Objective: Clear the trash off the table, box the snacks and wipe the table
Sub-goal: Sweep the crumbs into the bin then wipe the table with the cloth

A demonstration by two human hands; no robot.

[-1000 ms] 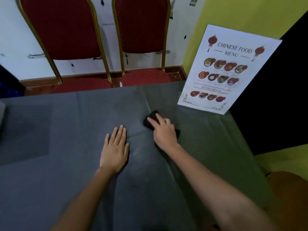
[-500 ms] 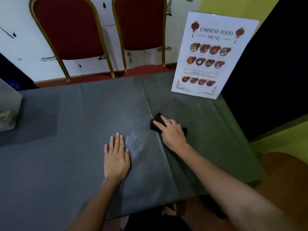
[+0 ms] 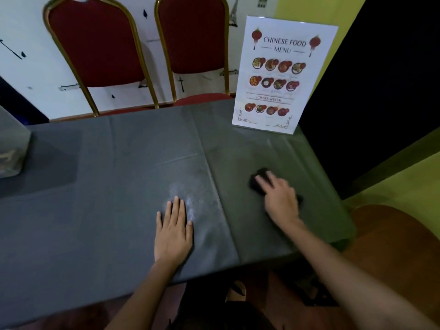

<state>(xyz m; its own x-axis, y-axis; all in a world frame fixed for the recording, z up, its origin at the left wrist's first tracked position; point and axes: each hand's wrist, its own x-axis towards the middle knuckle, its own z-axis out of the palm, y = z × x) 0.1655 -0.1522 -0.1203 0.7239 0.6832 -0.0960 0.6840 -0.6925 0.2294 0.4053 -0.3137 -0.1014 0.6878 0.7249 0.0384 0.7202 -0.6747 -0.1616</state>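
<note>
- A small black cloth (image 3: pixel 252 185) lies on the right part of the table (image 3: pixel 107 186), nearer the right edge than the middle, about halfway between the near and far edges.
- The right hand (image 3: pixel 281 198) lies on top of the cloth, palm down, with its fingers stretched out and pressing it to the table. The hand is blurred. Bits of cloth show beyond the fingertips and at the right side of the hand.
- The left hand (image 3: pixel 173 232) rests flat on the table near the near edge, well to the left of the cloth. Its palm is down, its fingers are straight and close together, and it holds nothing.
- A pale, whitish smear (image 3: pixel 184 194) marks the table just beyond and beside the left hand's fingertips.
- The table has a dark grey cover with fold creases. One crease runs from far to near between the two hands.
- A white menu card (image 3: pixel 281 75) stands upright at the far right corner of the table, well apart from the cloth. It reads "Chinese Food Menu" and shows rows of small dish pictures.
- A grey box (image 3: pixel 12 148) sits at the far left of the table, cut off by the picture's edge.
- Two red chairs with gold frames stand side by side behind the far edge, the left chair (image 3: pixel 95 44) and the right chair (image 3: pixel 192 36), against a white wall (image 3: pixel 28 75) with black marks.
- A brown round seat (image 3: pixel 392 246) stands off the near right corner of the table.
</note>
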